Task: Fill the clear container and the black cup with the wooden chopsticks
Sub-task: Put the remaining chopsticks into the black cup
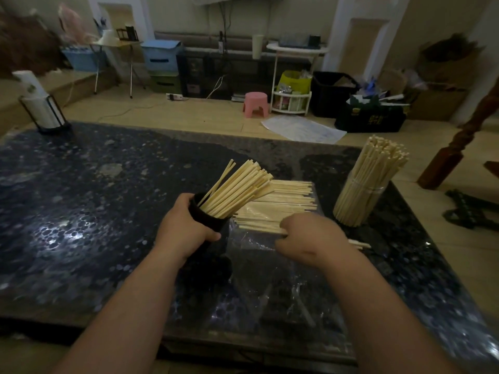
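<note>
My left hand [186,225] grips the black cup [209,221], which is tilted to the right with a sheaf of wooden chopsticks [237,191] sticking out of it. Just right of the cup, a loose pile of chopsticks [280,203] lies flat on a clear plastic bag [259,263]. My right hand [310,237] grips a bunch of these at the pile's near edge; their ends poke out past my wrist. The clear container [359,203] stands upright at the right, packed with chopsticks.
The dark speckled table [94,211] spreads wide to the left. A paper roll in a black stand [40,103] sits at its far left corner. A wooden post [464,136] rises beyond the table's right edge, with floor clutter behind.
</note>
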Available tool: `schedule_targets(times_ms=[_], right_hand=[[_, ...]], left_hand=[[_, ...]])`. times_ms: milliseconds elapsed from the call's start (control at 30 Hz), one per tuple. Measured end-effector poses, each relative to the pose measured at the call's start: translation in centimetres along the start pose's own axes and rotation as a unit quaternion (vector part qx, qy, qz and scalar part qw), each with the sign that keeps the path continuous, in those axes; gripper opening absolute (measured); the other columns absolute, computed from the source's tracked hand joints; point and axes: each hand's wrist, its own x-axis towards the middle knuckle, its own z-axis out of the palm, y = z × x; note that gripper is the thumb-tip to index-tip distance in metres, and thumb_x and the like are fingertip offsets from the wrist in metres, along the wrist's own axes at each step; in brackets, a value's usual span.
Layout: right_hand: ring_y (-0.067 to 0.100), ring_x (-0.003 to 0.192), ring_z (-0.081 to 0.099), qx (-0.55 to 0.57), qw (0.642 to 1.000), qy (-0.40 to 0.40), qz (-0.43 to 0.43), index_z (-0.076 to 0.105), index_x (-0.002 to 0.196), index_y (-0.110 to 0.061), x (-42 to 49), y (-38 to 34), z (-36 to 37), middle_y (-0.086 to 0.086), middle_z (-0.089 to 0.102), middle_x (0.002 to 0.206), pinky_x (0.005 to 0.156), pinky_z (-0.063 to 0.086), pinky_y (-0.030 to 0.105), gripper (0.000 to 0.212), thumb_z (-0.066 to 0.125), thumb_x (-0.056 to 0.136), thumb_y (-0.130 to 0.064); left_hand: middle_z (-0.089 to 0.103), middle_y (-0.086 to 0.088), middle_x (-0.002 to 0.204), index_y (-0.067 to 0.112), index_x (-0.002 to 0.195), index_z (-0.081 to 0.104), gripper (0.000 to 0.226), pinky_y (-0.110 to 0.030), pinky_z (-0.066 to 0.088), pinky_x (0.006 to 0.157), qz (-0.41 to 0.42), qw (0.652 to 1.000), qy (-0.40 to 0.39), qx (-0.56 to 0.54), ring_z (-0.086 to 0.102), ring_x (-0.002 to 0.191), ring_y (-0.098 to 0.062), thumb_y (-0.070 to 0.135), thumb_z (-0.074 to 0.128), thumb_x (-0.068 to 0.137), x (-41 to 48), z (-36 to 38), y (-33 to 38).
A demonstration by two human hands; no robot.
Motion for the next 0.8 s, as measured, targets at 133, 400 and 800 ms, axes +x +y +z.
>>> schedule_targets(times_ms=[133,400,800], right_hand=[[0.020,0.076,0.056,0.002,0.986,0.167,0.001,0.052,0.080,-0.027,-0.6,0.1,-1.1,-0.005,0.052,0.075,0.069,0.046,0.034,0.024,0.047,0.092,-0.048],[0.021,0.070,0.041,0.080,0.888,0.447,-0.066,0.060,0.080,-0.013,1.0,1.5,0.8,0.005,0.048,0.084,0.060,0.038,0.036,0.035,0.038,0.092,-0.038],[0.002,0.085,0.064,0.471,0.729,0.491,-0.080,0.073,0.086,-0.029,0.5,-0.3,-1.0,0.004,0.069,0.086,0.074,0.049,0.016,0.019,0.061,0.098,-0.021]], left_hand=[[0.060,0.002,0.127,0.031,0.135,0.048,0.090,-0.049,0.049,0.101,0.001,1.000,-0.008,0.000,0.056,0.118,-0.024,0.004,0.091,0.061,0.0,-0.1,0.0],[0.057,0.014,0.102,0.034,0.125,0.050,0.084,-0.043,0.051,0.093,0.011,1.000,-0.023,0.006,0.056,0.106,-0.018,0.003,0.091,0.059,0.1,0.2,-0.3],[0.056,0.008,0.107,0.033,0.129,0.048,0.086,-0.036,0.047,0.087,0.024,0.998,-0.036,0.045,0.054,0.105,-0.018,0.005,0.091,0.060,0.4,0.1,-0.5]])
